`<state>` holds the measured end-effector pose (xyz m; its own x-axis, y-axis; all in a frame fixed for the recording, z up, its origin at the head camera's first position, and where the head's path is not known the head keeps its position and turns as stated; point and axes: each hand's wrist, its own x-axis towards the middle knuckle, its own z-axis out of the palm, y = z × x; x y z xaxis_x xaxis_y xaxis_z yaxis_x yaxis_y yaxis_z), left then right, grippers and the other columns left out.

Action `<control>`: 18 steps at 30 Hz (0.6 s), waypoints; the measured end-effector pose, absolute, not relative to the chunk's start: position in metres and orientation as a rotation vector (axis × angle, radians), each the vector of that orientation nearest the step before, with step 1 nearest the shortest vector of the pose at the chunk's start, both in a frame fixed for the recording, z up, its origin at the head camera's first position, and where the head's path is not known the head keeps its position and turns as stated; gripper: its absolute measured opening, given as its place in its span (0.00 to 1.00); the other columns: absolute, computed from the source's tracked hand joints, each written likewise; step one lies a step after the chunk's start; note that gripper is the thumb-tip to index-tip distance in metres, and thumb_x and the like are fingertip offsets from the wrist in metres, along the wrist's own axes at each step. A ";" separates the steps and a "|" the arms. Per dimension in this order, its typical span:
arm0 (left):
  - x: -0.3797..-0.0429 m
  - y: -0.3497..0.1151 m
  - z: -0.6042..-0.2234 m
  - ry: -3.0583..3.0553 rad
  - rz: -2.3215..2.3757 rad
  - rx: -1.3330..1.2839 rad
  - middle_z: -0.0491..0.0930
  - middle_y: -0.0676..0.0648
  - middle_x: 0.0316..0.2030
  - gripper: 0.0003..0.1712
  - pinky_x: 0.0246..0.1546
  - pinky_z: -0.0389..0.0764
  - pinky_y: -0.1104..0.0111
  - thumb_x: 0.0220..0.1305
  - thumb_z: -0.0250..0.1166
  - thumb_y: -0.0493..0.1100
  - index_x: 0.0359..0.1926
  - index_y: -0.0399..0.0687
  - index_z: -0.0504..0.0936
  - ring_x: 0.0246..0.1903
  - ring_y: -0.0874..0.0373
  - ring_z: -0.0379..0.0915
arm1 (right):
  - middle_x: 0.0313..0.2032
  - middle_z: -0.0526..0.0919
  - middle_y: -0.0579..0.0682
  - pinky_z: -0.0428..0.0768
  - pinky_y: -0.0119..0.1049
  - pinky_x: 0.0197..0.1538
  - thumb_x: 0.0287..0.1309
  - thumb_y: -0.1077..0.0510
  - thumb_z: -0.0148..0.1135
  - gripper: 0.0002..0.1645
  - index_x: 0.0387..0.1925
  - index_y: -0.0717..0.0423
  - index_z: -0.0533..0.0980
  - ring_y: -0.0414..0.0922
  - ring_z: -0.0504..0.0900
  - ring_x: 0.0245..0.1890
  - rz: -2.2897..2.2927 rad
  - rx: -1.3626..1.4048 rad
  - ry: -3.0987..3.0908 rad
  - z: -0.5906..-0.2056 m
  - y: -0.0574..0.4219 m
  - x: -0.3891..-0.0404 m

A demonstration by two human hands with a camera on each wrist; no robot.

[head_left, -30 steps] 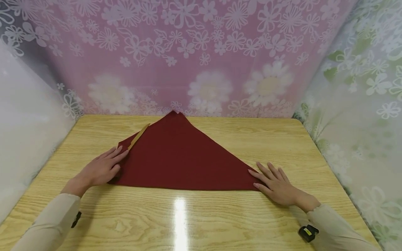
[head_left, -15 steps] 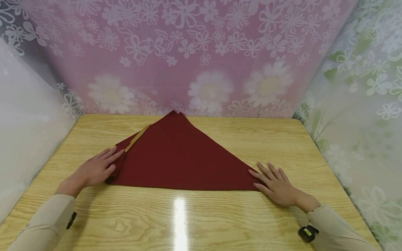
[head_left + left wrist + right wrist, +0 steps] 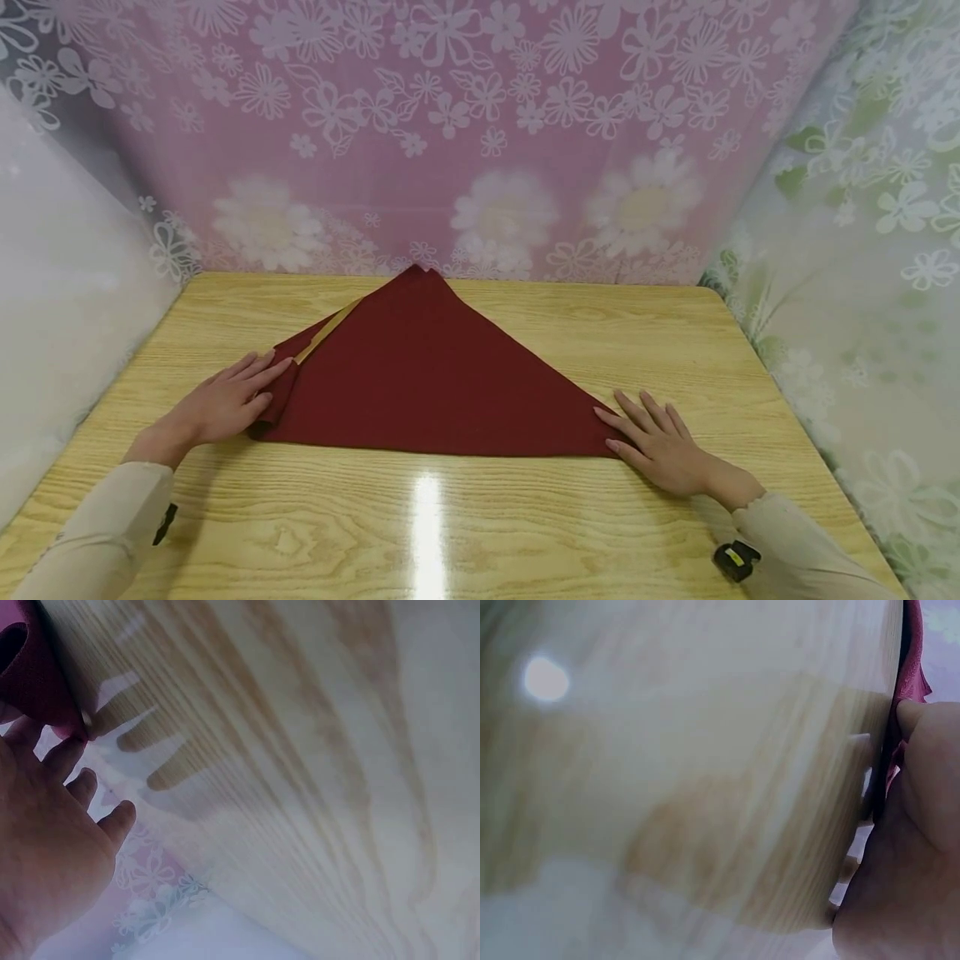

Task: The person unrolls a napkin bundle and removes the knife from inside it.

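Note:
A dark red cloth [image 3: 435, 375] lies folded into a broad triangle, its peak toward the back wall. Along its upper left side shows a narrow golden strip [image 3: 330, 329]. My left hand [image 3: 221, 404] rests on the left corner with its fingers fairly straight. Under that hand a small flap of the cloth is turned over, and a rolled edge [image 3: 37, 682] shows by the fingers in the left wrist view. At the opposite corner my right hand [image 3: 667, 450] lies flat, fingers spread, thumb and forefinger on the cloth. The cloth beneath both hands is hidden.
The wood-grain table [image 3: 525, 533] is glossy and reflects light. A pink floral curtain [image 3: 480, 150] hangs right behind its far edge. Pale floral sheets stand along the left and right sides. Each sleeve carries a black wrist device, such as the right one [image 3: 737, 560].
My left hand has slid a little to the left, and the turned-over flap beneath it shows more. My right hand has stayed in place on its corner.

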<state>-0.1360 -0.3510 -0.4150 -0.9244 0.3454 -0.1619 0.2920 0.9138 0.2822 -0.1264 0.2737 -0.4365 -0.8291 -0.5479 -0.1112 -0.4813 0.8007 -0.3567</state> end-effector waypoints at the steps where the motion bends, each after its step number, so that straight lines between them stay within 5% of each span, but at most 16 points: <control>1: -0.136 -0.351 -0.415 2.871 0.369 0.485 0.49 0.31 0.70 0.30 0.62 0.49 0.39 0.76 0.43 0.49 0.74 0.45 0.55 0.69 0.33 0.41 | 0.73 0.45 0.59 0.37 0.71 0.60 0.72 0.46 0.44 0.30 0.72 0.44 0.58 0.68 0.36 0.69 -0.473 -0.808 2.781 -0.437 0.274 -0.127; 7: -0.133 -0.342 -0.412 2.976 0.262 0.558 0.51 0.33 0.70 0.29 0.63 0.52 0.43 0.74 0.46 0.49 0.72 0.46 0.59 0.69 0.36 0.45 | 0.72 0.48 0.60 0.38 0.73 0.59 0.72 0.47 0.46 0.30 0.72 0.43 0.59 0.70 0.39 0.69 -0.536 -0.860 2.805 -0.439 0.276 -0.127; 13: -0.130 -0.324 -0.410 3.013 0.238 0.653 0.52 0.37 0.71 0.34 0.63 0.54 0.44 0.70 0.52 0.60 0.71 0.50 0.64 0.70 0.42 0.43 | 0.73 0.47 0.59 0.37 0.73 0.58 0.72 0.48 0.46 0.30 0.72 0.41 0.58 0.70 0.38 0.68 -0.542 -0.875 2.804 -0.442 0.279 -0.128; 18: -0.127 -0.322 -0.413 2.962 0.229 0.633 0.50 0.36 0.71 0.33 0.63 0.54 0.43 0.69 0.54 0.58 0.70 0.48 0.66 0.71 0.41 0.41 | 0.73 0.45 0.58 0.37 0.72 0.60 0.72 0.45 0.45 0.30 0.73 0.40 0.57 0.68 0.37 0.69 -0.490 -0.836 2.792 -0.440 0.278 -0.128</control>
<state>-0.1271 -0.3225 -0.4127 -0.9079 0.4132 -0.0703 0.3975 0.9021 0.1680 -0.1281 0.2783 -0.4395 -0.8240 -0.5605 -0.0825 -0.4989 0.7869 -0.3630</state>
